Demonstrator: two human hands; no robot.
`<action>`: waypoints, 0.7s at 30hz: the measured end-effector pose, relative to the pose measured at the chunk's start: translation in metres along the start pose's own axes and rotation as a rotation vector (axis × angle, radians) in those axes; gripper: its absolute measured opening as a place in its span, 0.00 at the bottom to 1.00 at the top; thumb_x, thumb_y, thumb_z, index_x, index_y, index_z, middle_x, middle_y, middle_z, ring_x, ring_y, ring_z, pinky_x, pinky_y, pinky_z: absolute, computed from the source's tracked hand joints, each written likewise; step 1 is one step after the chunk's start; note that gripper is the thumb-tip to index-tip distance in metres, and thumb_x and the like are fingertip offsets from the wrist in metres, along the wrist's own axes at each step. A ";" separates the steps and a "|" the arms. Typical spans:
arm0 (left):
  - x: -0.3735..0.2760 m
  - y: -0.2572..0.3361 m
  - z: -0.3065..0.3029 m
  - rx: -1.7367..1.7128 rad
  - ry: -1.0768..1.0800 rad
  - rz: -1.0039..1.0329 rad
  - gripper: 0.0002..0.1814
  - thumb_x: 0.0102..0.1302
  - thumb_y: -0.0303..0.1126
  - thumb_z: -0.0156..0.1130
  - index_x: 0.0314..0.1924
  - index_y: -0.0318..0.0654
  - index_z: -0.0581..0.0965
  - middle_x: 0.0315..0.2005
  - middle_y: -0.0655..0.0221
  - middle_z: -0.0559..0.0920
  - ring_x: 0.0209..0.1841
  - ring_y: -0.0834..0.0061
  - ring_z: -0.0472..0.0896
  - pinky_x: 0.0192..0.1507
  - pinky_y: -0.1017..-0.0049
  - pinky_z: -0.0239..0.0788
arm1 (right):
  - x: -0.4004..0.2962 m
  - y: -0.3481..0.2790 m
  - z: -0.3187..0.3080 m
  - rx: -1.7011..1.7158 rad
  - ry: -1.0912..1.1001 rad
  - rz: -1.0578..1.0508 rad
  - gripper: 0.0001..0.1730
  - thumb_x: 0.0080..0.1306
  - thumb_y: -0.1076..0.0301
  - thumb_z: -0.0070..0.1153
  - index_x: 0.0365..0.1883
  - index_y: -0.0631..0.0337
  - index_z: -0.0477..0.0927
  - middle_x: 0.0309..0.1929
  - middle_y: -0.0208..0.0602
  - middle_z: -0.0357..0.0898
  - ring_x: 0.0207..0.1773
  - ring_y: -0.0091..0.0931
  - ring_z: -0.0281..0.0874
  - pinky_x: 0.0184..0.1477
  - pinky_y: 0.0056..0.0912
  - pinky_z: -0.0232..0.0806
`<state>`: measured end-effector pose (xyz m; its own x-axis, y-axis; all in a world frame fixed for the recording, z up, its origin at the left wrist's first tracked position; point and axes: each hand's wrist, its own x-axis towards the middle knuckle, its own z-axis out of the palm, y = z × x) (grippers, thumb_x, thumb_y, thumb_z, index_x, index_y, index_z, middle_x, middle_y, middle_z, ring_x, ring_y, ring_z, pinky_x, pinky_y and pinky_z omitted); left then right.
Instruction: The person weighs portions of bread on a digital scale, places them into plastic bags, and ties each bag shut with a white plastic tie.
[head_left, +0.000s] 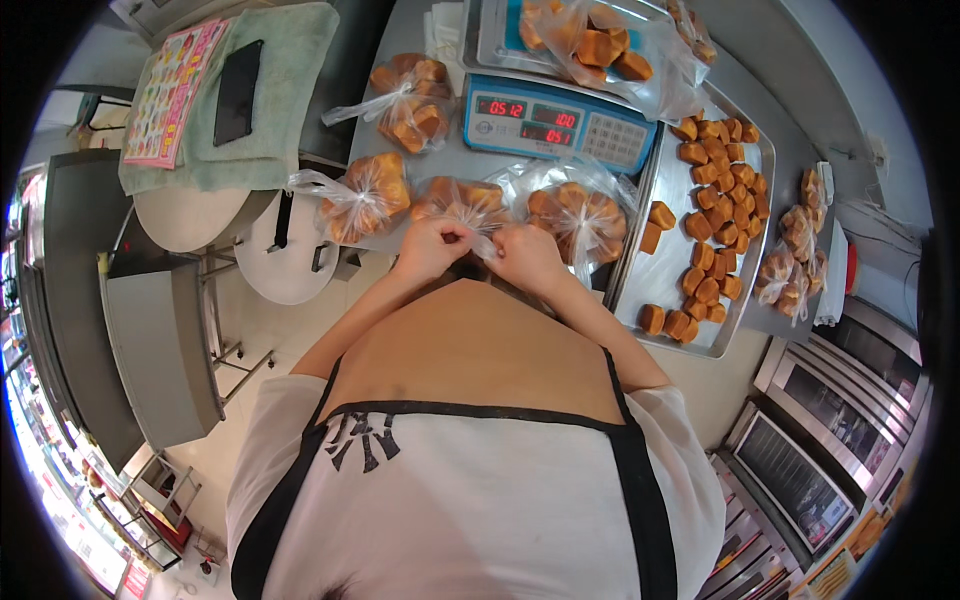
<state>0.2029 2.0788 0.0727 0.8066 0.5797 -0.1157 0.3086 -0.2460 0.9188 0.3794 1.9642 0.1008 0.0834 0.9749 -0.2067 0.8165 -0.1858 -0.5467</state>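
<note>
My left hand (435, 247) and my right hand (523, 253) meet at the table's near edge, both pinching the gathered neck of a clear plastic bag (461, 201) of golden-brown bread pieces. Right beside it lies another filled bag (576, 223), its top gathered. To the left are a filled bag with its neck twisted (365, 196) and, farther back, one more (414, 101). Behind them stands a blue digital scale (555, 124) with red lit digits. On its metal pan (487, 37) rests an open plastic bag with bread pieces (600, 46).
A metal baking tray (667, 180) with many loose bread pieces (724, 195) lies at the right. Several filled bags (795, 247) lie beyond it. A black phone (238, 92) and a printed sheet (174, 94) rest on green towels (300, 67) at the left, above round stools (289, 262).
</note>
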 end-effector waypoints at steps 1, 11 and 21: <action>0.005 0.009 -0.006 0.279 0.028 0.225 0.07 0.54 0.28 0.69 0.34 0.38 0.85 0.34 0.70 0.86 0.37 0.74 0.83 0.43 0.74 0.73 | 0.011 -0.008 -0.003 0.207 0.225 -0.062 0.09 0.64 0.67 0.58 0.38 0.63 0.80 0.33 0.47 0.84 0.36 0.44 0.83 0.38 0.45 0.74; 0.041 0.001 -0.008 0.523 0.258 0.650 0.13 0.49 0.28 0.66 0.38 0.44 0.80 0.36 0.69 0.82 0.36 0.66 0.83 0.39 0.69 0.76 | 0.039 0.017 -0.001 0.635 0.093 0.072 0.14 0.68 0.71 0.53 0.49 0.65 0.82 0.41 0.49 0.86 0.42 0.37 0.86 0.46 0.35 0.74; 0.002 -0.015 -0.010 0.121 0.241 0.098 0.13 0.70 0.37 0.56 0.31 0.41 0.82 0.32 0.67 0.81 0.46 0.61 0.75 0.53 0.65 0.64 | 0.054 0.021 0.006 0.283 0.175 -0.053 0.10 0.56 0.63 0.62 0.30 0.61 0.81 0.29 0.43 0.83 0.32 0.42 0.82 0.36 0.43 0.74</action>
<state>0.1945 2.0912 0.0624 0.6967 0.7132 0.0776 0.3050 -0.3924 0.8678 0.3973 2.0126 0.0735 0.1615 0.9859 -0.0429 0.6332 -0.1369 -0.7618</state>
